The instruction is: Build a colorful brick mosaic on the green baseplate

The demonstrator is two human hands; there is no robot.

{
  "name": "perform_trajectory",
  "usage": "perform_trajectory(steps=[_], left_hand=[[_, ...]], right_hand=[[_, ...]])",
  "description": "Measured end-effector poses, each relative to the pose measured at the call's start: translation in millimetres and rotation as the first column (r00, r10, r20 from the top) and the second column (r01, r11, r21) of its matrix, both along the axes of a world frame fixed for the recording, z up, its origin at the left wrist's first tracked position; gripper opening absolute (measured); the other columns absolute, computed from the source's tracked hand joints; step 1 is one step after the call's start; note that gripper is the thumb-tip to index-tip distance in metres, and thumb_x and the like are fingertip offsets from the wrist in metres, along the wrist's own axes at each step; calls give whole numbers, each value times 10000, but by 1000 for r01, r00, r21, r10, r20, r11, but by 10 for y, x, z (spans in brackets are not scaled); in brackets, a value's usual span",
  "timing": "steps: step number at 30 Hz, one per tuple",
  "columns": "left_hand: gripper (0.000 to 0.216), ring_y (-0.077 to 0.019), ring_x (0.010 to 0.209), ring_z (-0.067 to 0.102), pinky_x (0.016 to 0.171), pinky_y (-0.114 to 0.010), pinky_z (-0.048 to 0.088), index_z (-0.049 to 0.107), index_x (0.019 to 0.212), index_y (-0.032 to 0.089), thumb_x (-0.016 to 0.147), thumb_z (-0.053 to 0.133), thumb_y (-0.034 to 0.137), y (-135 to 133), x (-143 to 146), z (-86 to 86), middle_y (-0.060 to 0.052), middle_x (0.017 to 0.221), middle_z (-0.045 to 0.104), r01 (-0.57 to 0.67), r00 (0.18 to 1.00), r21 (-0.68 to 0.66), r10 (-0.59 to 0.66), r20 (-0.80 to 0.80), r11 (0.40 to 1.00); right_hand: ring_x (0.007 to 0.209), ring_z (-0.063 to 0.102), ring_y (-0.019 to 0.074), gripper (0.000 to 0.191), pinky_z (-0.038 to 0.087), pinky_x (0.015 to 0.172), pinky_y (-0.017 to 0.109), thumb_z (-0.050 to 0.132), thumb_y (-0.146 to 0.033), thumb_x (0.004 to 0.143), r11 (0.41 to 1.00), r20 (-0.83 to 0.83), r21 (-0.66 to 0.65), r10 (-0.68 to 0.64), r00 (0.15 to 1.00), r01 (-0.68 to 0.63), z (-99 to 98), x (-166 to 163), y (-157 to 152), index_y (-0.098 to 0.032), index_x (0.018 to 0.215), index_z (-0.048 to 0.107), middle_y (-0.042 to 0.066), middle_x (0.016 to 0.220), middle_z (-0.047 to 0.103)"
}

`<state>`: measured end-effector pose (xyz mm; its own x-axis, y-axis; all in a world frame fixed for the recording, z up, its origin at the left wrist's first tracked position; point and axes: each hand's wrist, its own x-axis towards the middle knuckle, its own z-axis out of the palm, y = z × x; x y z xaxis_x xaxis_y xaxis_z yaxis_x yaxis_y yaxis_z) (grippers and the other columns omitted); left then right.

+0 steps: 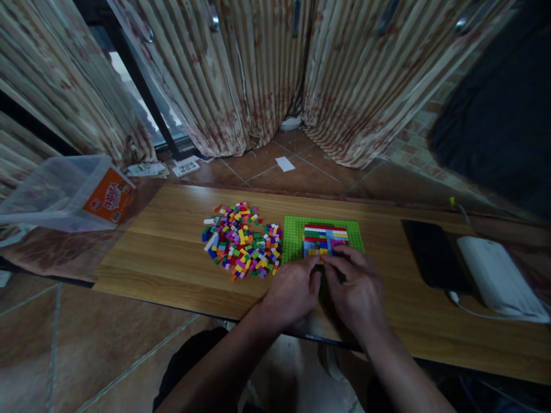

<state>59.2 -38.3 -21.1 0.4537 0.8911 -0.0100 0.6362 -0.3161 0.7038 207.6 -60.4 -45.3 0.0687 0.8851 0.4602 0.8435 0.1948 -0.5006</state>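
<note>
A green studded baseplate (293, 234) lies on the wooden table, partly covered by my hands. On it stands a low build of coloured toy bricks (326, 234), with red, white, blue and yellow rows. My left hand (296, 287) and my right hand (356, 287) meet at the near edge of the build. Their fingertips pinch close together around a small orange or yellow brick (321, 260), mostly hidden by the fingers. Which hand bears it is hard to tell. Left of the baseplate spreads a pile of loose toy bricks (243, 244) in many colours.
The long wooden table (150, 258) has a black phone (434, 255) and a white power bank (499, 275) with a cable at its right. A clear plastic bin (51, 189) with an orange label stands beyond its left end. Curtains (258, 74) hang behind.
</note>
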Motion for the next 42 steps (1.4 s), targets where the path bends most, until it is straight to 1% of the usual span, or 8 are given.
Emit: perform_trajectory(steps=[7, 12, 18, 21, 24, 29, 35, 42], left_hand=[[355, -235, 968, 706, 875, -350, 547, 607, 1229, 183, 912, 448, 198, -16, -13, -39, -91, 1089, 743, 17, 1000, -6, -17, 9, 1000], [335, -226, 981, 700, 889, -342, 543, 635, 1180, 186, 892, 466, 171, 9, -29, -56, -86, 1089, 741, 3, 994, -8, -2, 108, 1000], [180, -175, 838, 696, 796, -285, 546, 683, 980, 177, 844, 568, 155, 55, -85, -47, -49, 925, 748, -108, 940, -125, 142, 311, 986], [123, -166, 830, 683, 796, -281, 535, 688, 869, 169, 815, 592, 114, 72, -107, -32, -39, 888, 736, -106, 913, -162, 161, 375, 981], [151, -156, 833, 677, 806, -275, 532, 689, 859, 175, 801, 589, 77, 84, -110, -26, -24, 882, 733, -97, 880, -202, 179, 439, 975], [199, -139, 809, 674, 784, -253, 531, 685, 891, 164, 810, 554, 38, 95, -87, -46, -24, 879, 729, -67, 842, -253, 191, 505, 965], [132, -154, 844, 670, 802, -268, 518, 676, 902, 158, 837, 581, 93, 92, -65, -50, -36, 901, 721, -115, 897, -132, 160, 412, 984], [127, -141, 771, 660, 732, -241, 497, 682, 874, 170, 868, 563, 126, 99, 41, -75, -18, 838, 715, -73, 948, 22, 63, 312, 997]], right_hand=[[1043, 593, 297, 282, 512, 900, 504, 498, -272, 896, 999, 72, -32, -34, 997, 36, 7, -33, -20, -213, 951, 767, 125, 1145, 655], [1059, 601, 289, 270, 504, 931, 506, 493, -257, 897, 999, 56, -32, -32, 998, 34, -7, -66, -22, -219, 941, 758, 120, 1161, 650], [1012, 649, 246, 216, 525, 916, 448, 548, -272, 888, 999, -177, 33, 6, 984, -1, -6, 21, 12, -207, 946, 746, 109, 1100, 678], [976, 667, 231, 207, 528, 905, 432, 559, -282, 895, 994, -286, 89, -31, 958, 59, 48, 59, 30, -209, 977, 734, 89, 1026, 706], [946, 677, 228, 186, 533, 877, 423, 573, -297, 894, 989, -342, 109, -59, 938, 102, 100, 50, 43, -209, 936, 731, 83, 988, 719], [921, 686, 215, 169, 535, 858, 397, 587, -298, 889, 997, -393, 70, -13, 920, 44, 118, -5, 37, -214, 925, 728, 73, 965, 726], [903, 688, 208, 164, 539, 830, 375, 594, -286, 880, 997, -413, 40, -37, 910, 59, 129, 16, 24, -205, 921, 732, 68, 948, 732], [879, 687, 188, 146, 538, 822, 350, 600, -246, 872, 996, -436, 50, -40, 899, 68, 130, 44, 35, -205, 918, 732, 53, 923, 732]])
